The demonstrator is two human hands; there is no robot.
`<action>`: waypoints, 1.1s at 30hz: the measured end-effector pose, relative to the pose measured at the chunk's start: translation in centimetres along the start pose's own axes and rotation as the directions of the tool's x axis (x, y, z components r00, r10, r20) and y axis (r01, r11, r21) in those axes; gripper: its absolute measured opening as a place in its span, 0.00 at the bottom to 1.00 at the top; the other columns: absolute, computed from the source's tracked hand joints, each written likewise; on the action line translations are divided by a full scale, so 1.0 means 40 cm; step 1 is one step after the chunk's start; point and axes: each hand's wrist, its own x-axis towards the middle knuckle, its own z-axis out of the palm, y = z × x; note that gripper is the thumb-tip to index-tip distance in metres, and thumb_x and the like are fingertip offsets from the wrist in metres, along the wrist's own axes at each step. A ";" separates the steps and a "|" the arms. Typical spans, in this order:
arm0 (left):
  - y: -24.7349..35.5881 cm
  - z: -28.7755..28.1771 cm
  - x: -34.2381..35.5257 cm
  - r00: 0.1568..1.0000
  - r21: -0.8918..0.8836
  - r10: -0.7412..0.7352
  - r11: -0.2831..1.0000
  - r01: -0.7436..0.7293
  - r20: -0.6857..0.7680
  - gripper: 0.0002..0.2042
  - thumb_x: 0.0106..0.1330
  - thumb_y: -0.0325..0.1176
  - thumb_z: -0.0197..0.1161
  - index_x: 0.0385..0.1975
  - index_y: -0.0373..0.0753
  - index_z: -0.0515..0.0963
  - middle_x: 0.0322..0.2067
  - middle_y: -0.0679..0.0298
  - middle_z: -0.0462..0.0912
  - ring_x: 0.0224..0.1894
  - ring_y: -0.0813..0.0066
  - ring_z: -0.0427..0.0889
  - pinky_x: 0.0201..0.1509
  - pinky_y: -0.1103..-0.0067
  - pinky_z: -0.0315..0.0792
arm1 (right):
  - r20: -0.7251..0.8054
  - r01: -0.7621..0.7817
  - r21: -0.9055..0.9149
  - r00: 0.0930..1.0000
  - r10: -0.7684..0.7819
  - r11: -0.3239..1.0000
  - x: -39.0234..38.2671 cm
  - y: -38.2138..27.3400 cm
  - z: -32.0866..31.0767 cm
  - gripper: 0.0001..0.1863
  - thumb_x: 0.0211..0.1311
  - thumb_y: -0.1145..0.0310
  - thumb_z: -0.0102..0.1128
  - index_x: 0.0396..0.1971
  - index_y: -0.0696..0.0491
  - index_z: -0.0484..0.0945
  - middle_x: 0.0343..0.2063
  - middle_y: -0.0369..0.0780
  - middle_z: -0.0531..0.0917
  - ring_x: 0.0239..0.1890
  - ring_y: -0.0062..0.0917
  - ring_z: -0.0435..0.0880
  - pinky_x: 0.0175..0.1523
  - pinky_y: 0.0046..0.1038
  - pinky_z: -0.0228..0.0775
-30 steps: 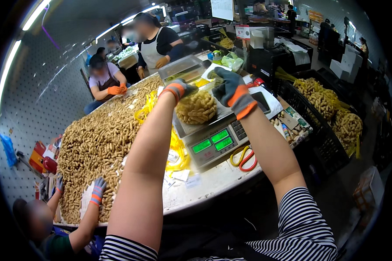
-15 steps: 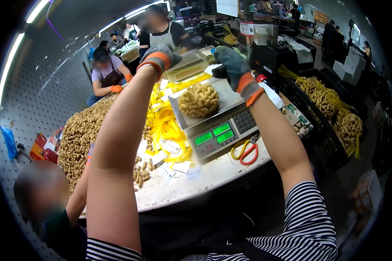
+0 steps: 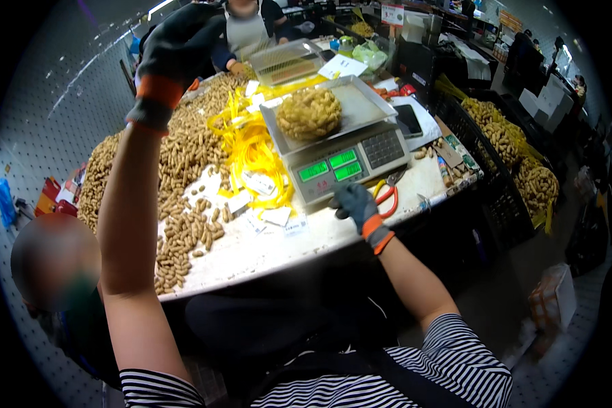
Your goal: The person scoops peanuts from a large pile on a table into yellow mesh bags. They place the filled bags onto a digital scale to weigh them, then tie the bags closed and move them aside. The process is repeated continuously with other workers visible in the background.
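A netted bag of peanuts (image 3: 309, 113) sits on the scale (image 3: 347, 160) tray. The right hand (image 3: 352, 202), gloved and loosely curled, rests on the surface (image 3: 265, 248) before the scale, beside scissors (image 3: 386, 197). The left hand (image 3: 177, 47) is raised, its grip unclear.

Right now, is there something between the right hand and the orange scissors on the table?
Nothing visible stands between them. The right hand rests on the table at the scale's front edge, and the orange scissors lie directly beside it.

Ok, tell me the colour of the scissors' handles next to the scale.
The scissors have red-orange handles, seen in the head view, just by the right hand at the scale.
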 end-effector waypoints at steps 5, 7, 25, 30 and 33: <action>0.022 -0.004 -0.229 0.853 -0.280 -0.504 0.806 0.521 0.136 0.12 0.56 0.32 0.62 0.38 0.35 0.77 0.24 0.68 0.78 0.25 0.83 0.73 0.31 0.84 0.69 | -0.019 -0.050 0.219 0.998 0.055 0.974 -0.061 0.087 0.065 0.17 0.56 0.61 0.56 0.37 0.59 0.73 0.23 0.38 0.77 0.24 0.19 0.76 0.23 0.19 0.69; 0.004 -0.007 -0.414 0.690 -0.186 -0.622 0.678 0.711 0.370 0.14 0.55 0.35 0.63 0.39 0.36 0.76 0.23 0.67 0.76 0.23 0.81 0.69 0.29 0.83 0.67 | -0.054 -0.011 0.267 0.998 0.027 0.964 -0.070 0.082 0.078 0.16 0.56 0.60 0.56 0.35 0.58 0.74 0.23 0.37 0.77 0.23 0.17 0.75 0.24 0.18 0.67; 0.529 0.129 -0.853 0.579 -0.063 -0.793 0.579 0.813 0.190 0.08 0.55 0.27 0.55 0.35 0.38 0.75 0.31 0.54 0.78 0.32 0.56 0.78 0.36 0.69 0.73 | -0.004 0.445 -0.833 0.588 -0.809 0.327 0.311 -0.330 0.143 0.60 0.34 0.39 0.67 0.62 0.59 0.46 0.58 0.51 0.61 0.62 0.37 0.58 0.64 0.28 0.50; 0.526 0.162 -0.845 0.563 -0.099 -0.806 0.555 0.826 0.183 0.08 0.54 0.27 0.56 0.33 0.37 0.77 0.30 0.53 0.79 0.31 0.57 0.79 0.35 0.71 0.73 | 0.081 0.741 -0.355 0.631 -0.771 0.569 0.609 -0.525 0.188 0.19 0.52 0.63 0.63 0.38 0.61 0.73 0.27 0.43 0.79 0.25 0.27 0.78 0.31 0.28 0.71; 0.523 0.130 -0.883 0.495 -0.027 -0.849 0.499 0.866 0.187 0.07 0.54 0.27 0.56 0.32 0.39 0.77 0.30 0.54 0.79 0.30 0.56 0.79 0.34 0.70 0.74 | 0.246 0.760 -0.566 0.525 -0.815 0.319 0.498 -0.683 0.376 0.13 0.57 0.62 0.56 0.36 0.55 0.73 0.27 0.40 0.78 0.22 0.26 0.77 0.30 0.31 0.73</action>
